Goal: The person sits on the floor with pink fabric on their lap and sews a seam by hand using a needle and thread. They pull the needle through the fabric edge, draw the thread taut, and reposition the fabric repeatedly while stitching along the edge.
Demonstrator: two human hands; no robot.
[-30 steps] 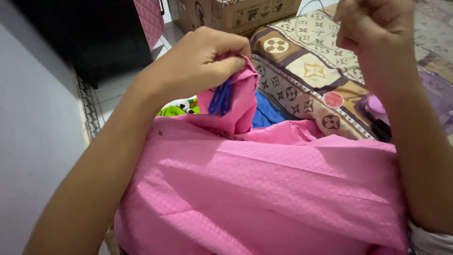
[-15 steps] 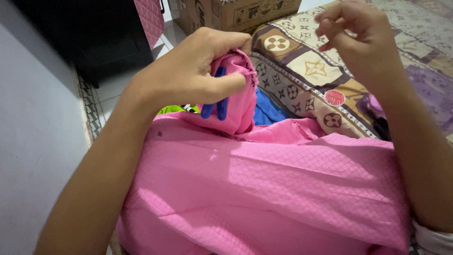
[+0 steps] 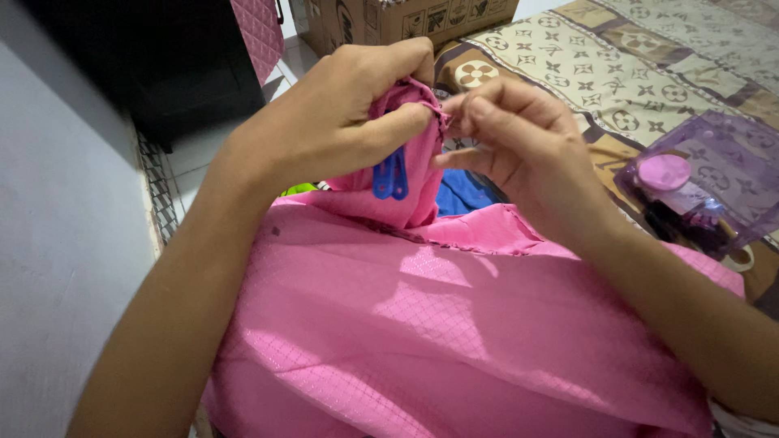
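The head view looks down on a pink cloth (image 3: 454, 324) with a fine diamond pattern, spread wide across the lower frame and bunched upward at its far edge. The left hand (image 3: 337, 113) is closed on that raised bunch, thumb pressed across the front and fingers curled over the top, so the fold stands upright between them. A blue clip (image 3: 390, 174) hangs just below the thumb, lying against the bunched cloth; how it is fastened cannot be told. The right hand (image 3: 511, 138) comes in from the right and meets the left at the top of the fold, its fingertips (image 3: 464, 109) pinched together on the frayed edge of the cloth, touching it right beside the left thumb. Whether it holds anything besides the cloth is too small to tell.

Behind the fold a bit of blue fabric (image 3: 461, 191) shows, and a scrap of green fabric (image 3: 296, 189) peeks out under the left wrist. Beyond lies a bed (image 3: 617, 89) with a brown and beige patterned cover. On it, to the right, sits a clear purple box (image 3: 722, 174) with a pink round lid (image 3: 664, 172) inside. A cardboard box (image 3: 406, 20) stands at the top, and a dark cabinet (image 3: 162, 65) at upper left, beside a grey wall (image 3: 57, 268).
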